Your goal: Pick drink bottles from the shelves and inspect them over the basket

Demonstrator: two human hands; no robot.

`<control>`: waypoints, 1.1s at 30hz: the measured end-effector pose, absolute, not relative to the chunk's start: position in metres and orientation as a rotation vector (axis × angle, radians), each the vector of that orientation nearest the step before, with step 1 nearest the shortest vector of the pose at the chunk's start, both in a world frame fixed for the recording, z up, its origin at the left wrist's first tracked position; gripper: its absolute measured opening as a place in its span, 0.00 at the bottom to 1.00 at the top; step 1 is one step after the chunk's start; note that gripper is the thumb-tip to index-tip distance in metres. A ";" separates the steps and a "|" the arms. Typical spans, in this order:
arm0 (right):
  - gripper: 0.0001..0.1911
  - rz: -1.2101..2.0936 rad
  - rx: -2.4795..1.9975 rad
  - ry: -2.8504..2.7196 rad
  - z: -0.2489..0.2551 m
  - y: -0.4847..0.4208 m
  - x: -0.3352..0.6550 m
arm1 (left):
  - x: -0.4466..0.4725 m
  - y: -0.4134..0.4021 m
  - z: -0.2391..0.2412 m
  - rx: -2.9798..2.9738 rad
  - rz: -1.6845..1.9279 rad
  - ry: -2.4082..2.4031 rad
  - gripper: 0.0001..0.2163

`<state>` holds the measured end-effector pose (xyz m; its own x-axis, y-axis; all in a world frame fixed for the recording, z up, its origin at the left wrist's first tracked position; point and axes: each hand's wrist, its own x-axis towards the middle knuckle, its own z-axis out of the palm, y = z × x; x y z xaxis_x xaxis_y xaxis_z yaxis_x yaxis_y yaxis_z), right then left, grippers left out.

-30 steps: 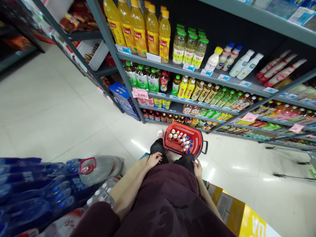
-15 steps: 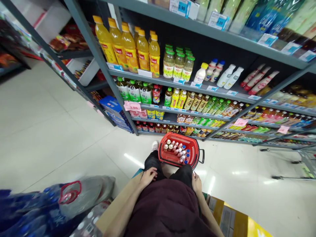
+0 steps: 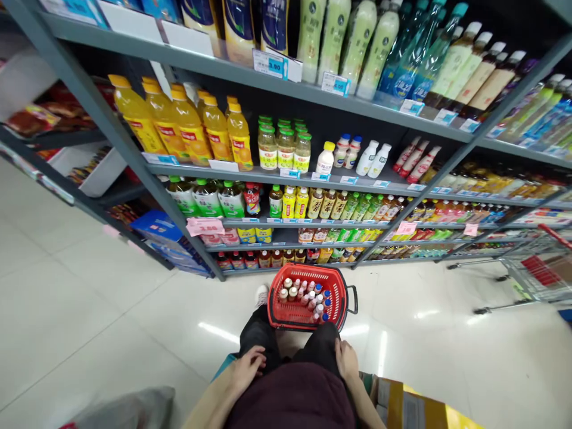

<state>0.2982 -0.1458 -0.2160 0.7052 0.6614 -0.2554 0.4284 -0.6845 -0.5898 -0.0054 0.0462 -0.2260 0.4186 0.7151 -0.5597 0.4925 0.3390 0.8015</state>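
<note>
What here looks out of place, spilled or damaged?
Nothing stands out as spilled or damaged. The bottles in the red basket sit caps up. The red-and-white bottles on the shelf look tilted, but the nearby post slants too, so the wide view probably explains it.

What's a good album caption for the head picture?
Left hand and right hand by the legs, red basket of bottles before drink shelves.

grey shelves (image 3: 232,74): drink bottles (image 3: 241,140) in rows | tiled floor (image 3: 134,316): red basket (image 3: 337,292), shopping cart (image 3: 529,277)
</note>
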 end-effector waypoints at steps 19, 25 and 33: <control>0.17 0.759 -2.461 -0.983 -0.232 -0.159 0.323 | 0.007 0.037 -0.228 1.194 0.221 1.229 0.18; 0.17 0.874 -2.561 -1.017 -0.244 -0.136 0.346 | 0.009 0.037 -0.231 1.068 0.274 1.283 0.21; 0.18 1.101 -2.736 -0.892 -0.314 -0.053 0.388 | 0.011 0.045 -0.224 0.978 0.219 1.349 0.21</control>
<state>0.3883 -0.0530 -0.3138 0.5774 0.5355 -0.6163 0.4923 -0.8305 -0.2604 0.0112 0.0450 -0.2238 0.2665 0.6479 -0.7136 0.3886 0.6053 0.6947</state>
